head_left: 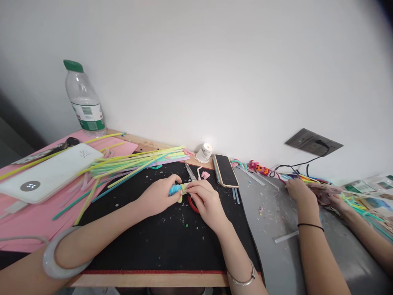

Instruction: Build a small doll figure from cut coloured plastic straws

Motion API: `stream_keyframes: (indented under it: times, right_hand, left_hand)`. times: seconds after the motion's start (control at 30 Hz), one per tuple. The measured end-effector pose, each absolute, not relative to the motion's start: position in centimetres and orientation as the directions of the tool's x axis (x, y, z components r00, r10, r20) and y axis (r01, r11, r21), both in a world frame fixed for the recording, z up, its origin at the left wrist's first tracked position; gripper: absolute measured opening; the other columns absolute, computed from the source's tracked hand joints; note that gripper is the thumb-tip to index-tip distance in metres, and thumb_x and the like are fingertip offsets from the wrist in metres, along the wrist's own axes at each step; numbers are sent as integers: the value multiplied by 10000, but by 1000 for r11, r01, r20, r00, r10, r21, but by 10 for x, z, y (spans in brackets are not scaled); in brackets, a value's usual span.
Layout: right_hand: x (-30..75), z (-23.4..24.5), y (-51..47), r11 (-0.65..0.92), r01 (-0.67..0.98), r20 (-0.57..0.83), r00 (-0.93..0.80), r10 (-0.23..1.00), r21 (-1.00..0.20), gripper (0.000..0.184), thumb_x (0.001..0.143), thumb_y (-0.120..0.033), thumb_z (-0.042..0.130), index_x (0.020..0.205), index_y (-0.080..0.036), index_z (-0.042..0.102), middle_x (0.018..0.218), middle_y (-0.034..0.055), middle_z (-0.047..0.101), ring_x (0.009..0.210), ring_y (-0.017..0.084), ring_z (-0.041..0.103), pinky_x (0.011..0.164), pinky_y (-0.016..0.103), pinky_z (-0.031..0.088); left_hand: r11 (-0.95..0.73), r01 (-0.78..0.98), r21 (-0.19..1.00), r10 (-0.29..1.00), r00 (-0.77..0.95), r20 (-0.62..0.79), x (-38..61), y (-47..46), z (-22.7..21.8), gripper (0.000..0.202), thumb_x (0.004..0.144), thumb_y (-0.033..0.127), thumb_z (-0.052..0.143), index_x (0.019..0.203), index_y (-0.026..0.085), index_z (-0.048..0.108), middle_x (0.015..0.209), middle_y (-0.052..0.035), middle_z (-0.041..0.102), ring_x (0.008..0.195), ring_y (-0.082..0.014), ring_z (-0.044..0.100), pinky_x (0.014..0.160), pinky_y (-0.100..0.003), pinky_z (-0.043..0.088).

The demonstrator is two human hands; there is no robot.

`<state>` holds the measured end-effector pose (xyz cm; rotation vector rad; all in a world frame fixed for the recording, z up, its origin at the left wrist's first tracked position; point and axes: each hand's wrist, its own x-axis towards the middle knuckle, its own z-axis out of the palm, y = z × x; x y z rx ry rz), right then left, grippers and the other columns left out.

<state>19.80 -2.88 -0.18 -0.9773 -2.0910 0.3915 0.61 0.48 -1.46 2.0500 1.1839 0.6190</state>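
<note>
My left hand (159,196) and my right hand (206,200) meet over a black mat (172,241). Between their pinched fingers is a small twisted piece made of blue and yellow-green straws (178,190). The left fingers close on its blue end, the right fingers on its yellow-green end. Red-handled scissors (191,180) lie just behind and under my right hand. A loose bundle of long thin straws (135,164) in green, yellow and pink lies to the left of my hands.
A lit candle (205,152) and a dark phone (225,170) stand by the wall. A water bottle (83,100), a white power bank (49,171) and pink paper (27,217) are at left. Another person's hands (302,191) work on a grey mat (276,229) at right.
</note>
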Motion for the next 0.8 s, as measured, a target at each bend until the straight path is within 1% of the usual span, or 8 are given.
stream_keyframes:
  times: [0.17, 0.33, 0.57, 0.8]
  right_hand:
    - [199, -2, -28, 653, 517, 516, -401, 756, -554, 203, 924, -127, 481, 933, -226, 658, 997, 68, 683, 952, 196, 613, 871, 383, 502]
    - [200, -4, -28, 656, 521, 521, -402, 753, -546, 195, 927, -123, 488, 944, -222, 655, 1007, 66, 679, 960, 189, 607, 924, 392, 478]
    - [200, -5, -27, 679, 524, 543, -414, 731, -514, 185, 926, -107, 496, 948, -201, 653, 1002, 68, 678, 957, 183, 602, 920, 382, 478]
    - [198, -5, -27, 705, 546, 571, -429, 700, -454, 203, 929, -99, 488, 977, -212, 650, 993, 67, 671, 953, 192, 587, 876, 380, 496]
  left_hand:
    - [-331, 523, 785, 875, 482, 48, 7, 5, -13, 192, 856, 302, 469, 1021, 215, 512, 883, -22, 658, 774, -207, 622, 678, -287, 412]
    - [-308, 498, 811, 878, 478, 39, 7, 5, -14, 193, 861, 299, 469, 1027, 209, 512, 873, -14, 649, 759, -195, 597, 683, -289, 400]
    - [-259, 435, 863, 885, 465, 31, 7, 7, -16, 195, 869, 337, 464, 1001, 208, 529, 917, -17, 655, 817, -201, 587, 734, -298, 409]
    - [-194, 352, 916, 895, 445, 19, 6, 12, -23, 212, 867, 382, 482, 981, 218, 553, 941, -9, 651, 885, -213, 574, 795, -310, 400]
